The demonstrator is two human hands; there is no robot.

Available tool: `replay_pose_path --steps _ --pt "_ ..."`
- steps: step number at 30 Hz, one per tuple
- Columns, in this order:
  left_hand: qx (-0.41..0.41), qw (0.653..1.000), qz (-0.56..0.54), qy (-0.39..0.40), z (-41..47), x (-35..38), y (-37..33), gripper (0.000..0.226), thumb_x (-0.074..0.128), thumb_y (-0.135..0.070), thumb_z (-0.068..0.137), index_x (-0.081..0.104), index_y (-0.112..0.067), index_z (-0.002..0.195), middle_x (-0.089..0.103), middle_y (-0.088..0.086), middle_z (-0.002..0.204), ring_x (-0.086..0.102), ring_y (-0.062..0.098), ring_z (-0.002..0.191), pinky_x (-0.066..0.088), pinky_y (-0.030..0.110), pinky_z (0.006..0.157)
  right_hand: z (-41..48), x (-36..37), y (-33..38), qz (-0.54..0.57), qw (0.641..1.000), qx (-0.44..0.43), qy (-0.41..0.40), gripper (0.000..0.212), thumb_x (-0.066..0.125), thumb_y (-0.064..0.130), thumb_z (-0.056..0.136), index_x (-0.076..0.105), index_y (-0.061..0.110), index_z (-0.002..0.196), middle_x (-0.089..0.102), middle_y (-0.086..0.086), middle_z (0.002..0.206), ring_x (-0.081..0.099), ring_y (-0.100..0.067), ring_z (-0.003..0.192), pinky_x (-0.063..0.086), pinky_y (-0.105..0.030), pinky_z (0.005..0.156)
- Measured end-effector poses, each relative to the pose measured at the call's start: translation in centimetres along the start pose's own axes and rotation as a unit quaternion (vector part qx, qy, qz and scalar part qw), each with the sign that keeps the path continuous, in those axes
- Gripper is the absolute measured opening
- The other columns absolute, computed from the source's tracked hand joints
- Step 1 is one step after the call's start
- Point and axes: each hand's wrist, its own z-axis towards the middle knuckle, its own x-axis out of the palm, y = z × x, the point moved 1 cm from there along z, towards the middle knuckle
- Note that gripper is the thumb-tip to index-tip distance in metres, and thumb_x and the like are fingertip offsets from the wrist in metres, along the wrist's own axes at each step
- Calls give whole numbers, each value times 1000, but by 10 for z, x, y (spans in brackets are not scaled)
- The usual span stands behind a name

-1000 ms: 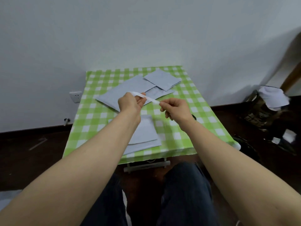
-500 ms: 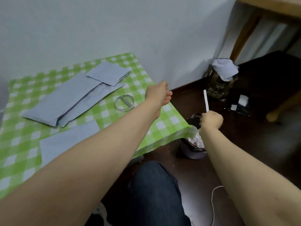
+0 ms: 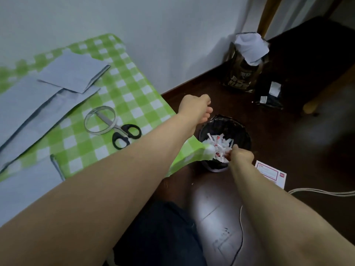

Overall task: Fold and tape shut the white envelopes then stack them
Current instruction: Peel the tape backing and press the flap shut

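1. Your left hand (image 3: 196,110) hangs above the right corner of the table (image 3: 134,87). Its fingers are loosely curled and hold nothing.
2. Your right hand (image 3: 241,155) reaches into the black bin (image 3: 244,129) on the floor, fingertips among the white paper scraps (image 3: 219,144). You cannot tell whether it pinches anything.
3. The white envelopes (image 3: 28,104) lie flat on the green-checked cloth, at 9 o'clock from your left hand. A folded envelope (image 3: 73,73) rests on top of them. A near envelope (image 3: 23,189) lies at their 6 o'clock.
4. The clear tape roll (image 3: 99,132) lies over the blades of the scissors (image 3: 117,128), whose black handles are at its 4 o'clock.
5. A red-printed card (image 3: 272,173) lies just beside the bin, at its 4 o'clock.
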Motion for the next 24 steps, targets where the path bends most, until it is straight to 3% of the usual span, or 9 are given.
replay_pose_path --steps 1,3,4,7,9,12,16,20,24 --pt "-1 1000 -12 2 -1 -1 0 16 50 -15 89 57 -10 76 61 6 74 56 17 67 49 22 63 -4 4 3 -48 998 -3 -27 53 46 30 98 32 3 142 44 -14 140 57 -22 113 45 -18 65" --pt "1 1000 -11 -6 1 -6 1 16 49 -15 89 58 -10 77 62 6 74 57 17 67 50 23 65 -3 10 6 -206 974 -85 -26 67 51 36 95 21 4 145 29 -13 150 40 -24 132 40 -26 91" --pt "2 1000 -14 -6 1 -9 1 16 49 -16 90 57 -10 77 62 6 74 57 17 67 50 23 65 2 13 6 -169 982 -81 -29 68 52 37 95 21 2 144 28 -15 149 37 -25 134 38 -29 98" --pt "7 1000 -22 -7 -10 -20 1 17 48 -16 90 57 -11 76 61 6 74 56 16 65 49 22 62 -19 22 11 15 999 -19 21 26 41 24 99 51 6 115 55 -15 108 56 -29 99 47 -36 83" --pt "5 1000 -23 -11 -16 -25 1 17 48 -15 90 56 -11 76 60 6 73 55 16 62 48 21 59 -26 29 15 35 998 -59 0 30 35 19 99 57 8 81 56 -10 76 60 -31 83 51 -39 75" --pt "17 999 -48 -16 -42 -46 -3 17 47 -13 91 55 -11 75 59 7 72 54 16 59 47 20 56 -53 31 29 -55 978 -199 -36 37 37 24 97 66 0 97 60 -10 84 62 -38 95 49 -49 89" --pt "31 996 -75 -38 -82 -83 -8 14 49 -12 90 55 -11 78 60 7 71 55 15 60 48 19 55 -129 30 57 -100 940 -325 -37 34 36 21 98 63 7 114 64 -8 110 58 -27 106 43 -33 89" --pt "41 989 -118 -77 -123 -132 -1 16 47 -9 91 51 -10 75 54 7 69 47 15 56 41 19 52 -197 54 59 -113 902 -417 5 32 39 18 94 66 10 108 67 -8 108 59 -24 102 40 -29 81" --pt "50 981 -123 -140 -164 -191 16 13 49 -10 91 55 -9 80 59 6 68 52 14 56 46 20 51 -264 93 36 -135 871 -461 107 22 49 20 91 65 8 82 65 -8 83 57 -23 80 41 -31 69"
